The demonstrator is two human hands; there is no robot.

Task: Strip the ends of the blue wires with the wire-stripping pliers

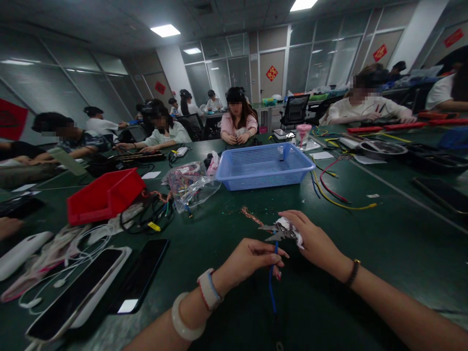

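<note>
Between the thumb and fingers of my left hand point(261, 256) is a blue wire point(271, 287), which hangs down toward the table's near side. My right hand point(310, 239) is wrapped round wire strippers point(285, 233), whose handles have white material around them. The metal jaws point left and lie at the upper end of the blue wire, just above my left fingertips. Whether the jaws bite the wire cannot be made out. Just beyond the jaws lies a bundle of bare copper strands point(252, 214) on the green table.
Ahead stands a blue plastic basket point(263, 183). Left of it are a clear plastic bag point(188, 187) of wires and a red bin point(106, 197). Two phones point(142, 275) point(78, 295) and white earphones point(60, 282) lie at left. Yellow and red wires point(343, 204) lie at right; several people sit around.
</note>
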